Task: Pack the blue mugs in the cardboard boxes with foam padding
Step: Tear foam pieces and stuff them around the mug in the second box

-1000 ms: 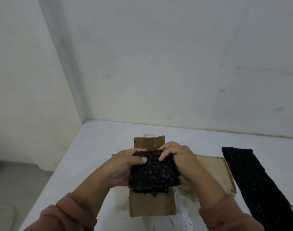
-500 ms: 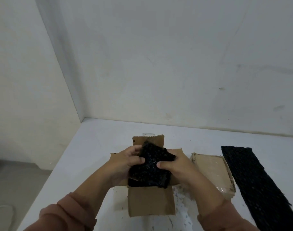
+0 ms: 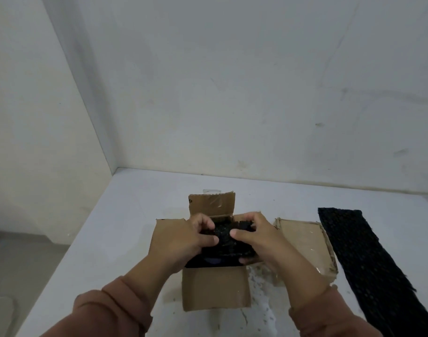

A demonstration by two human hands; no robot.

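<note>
White table (image 3: pixel 135 215) bears an open box (image 3: pixel 215 288), a seemingly flattened box (image 3: pixel 305 244), a foam strip (image 3: pixel 368 259).

Dim, flat light (soft, wide-angle bowed edges)

Bare hands; rust-brown long sleeves (image 3: pixel 115 310), bunched cuffs at wrists.

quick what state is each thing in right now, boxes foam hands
open box, flaps spread out
foam bundle, rolled up, held at the open box's mouth
left hand, curled round the foam bundle
right hand, curled round the foam bundle
second box, shut, taped, beside the open box
foam strip, laid out flat, untouched
</note>
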